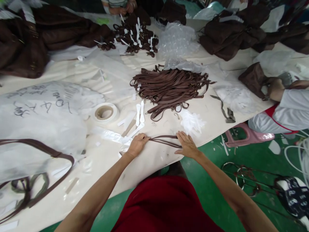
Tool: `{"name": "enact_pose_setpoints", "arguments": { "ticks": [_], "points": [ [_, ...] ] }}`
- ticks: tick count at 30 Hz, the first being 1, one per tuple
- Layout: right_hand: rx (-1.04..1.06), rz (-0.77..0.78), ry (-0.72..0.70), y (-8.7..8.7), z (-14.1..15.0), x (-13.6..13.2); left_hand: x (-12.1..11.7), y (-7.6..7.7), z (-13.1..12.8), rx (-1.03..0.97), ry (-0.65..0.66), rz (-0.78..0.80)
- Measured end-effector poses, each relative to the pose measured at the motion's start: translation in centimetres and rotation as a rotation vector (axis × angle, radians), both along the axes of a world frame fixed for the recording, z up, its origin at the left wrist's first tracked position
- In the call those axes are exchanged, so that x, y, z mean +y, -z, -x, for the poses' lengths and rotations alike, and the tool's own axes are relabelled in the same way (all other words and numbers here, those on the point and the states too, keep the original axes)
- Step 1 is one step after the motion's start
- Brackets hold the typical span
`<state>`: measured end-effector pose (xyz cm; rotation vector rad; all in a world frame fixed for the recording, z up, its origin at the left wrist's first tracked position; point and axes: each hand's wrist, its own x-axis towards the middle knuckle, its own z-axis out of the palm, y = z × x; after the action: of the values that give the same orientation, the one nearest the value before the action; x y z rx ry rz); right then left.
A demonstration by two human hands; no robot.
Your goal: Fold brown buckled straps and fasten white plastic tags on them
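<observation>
Brown strap (163,141) | axis left-right | hands (138,145) apart: left pinching it, right's grip unclear

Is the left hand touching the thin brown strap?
Touching: the head view shows the left hand closed over the thin brown strap, its strands emerging from the grip.

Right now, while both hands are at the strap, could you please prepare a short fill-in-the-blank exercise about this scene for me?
1. The left hand and the right hand both touch a thin strap, whose colour is ____.
2. In the picture, the white roll lies to the ____ of the big strap pile.
3. The floor is coloured ____.
4. The stool at the right is coloured ____.

Missing words: brown; left; green; pink.
</observation>
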<state>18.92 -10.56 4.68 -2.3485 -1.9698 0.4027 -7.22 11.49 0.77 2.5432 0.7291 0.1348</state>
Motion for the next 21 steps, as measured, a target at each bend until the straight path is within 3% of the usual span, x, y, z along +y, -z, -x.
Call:
{"name": "enact_pose_setpoints", "arguments": {
  "ticks": [4,9,17,21],
  "points": [
    [-0.047,0.024,-0.027,0.8,1.4,2.3,0.0,0.7,0.1,-0.018,0.020,-0.037],
    [-0.031,0.029,-0.148,1.0,1.4,2.0,0.0,1.0,-0.3,-0.035,0.006,-0.060],
    [0.029,0.134,-0.719,-0.1,-0.2,3.0,0.3,0.8,-1.1,-0.030,0.024,-0.055],
    [-0.058,0.105,-0.880,-0.8,-0.9,4.6,0.4,0.8,-1.5,-0.024,0.022,-0.054]
  ]
}}
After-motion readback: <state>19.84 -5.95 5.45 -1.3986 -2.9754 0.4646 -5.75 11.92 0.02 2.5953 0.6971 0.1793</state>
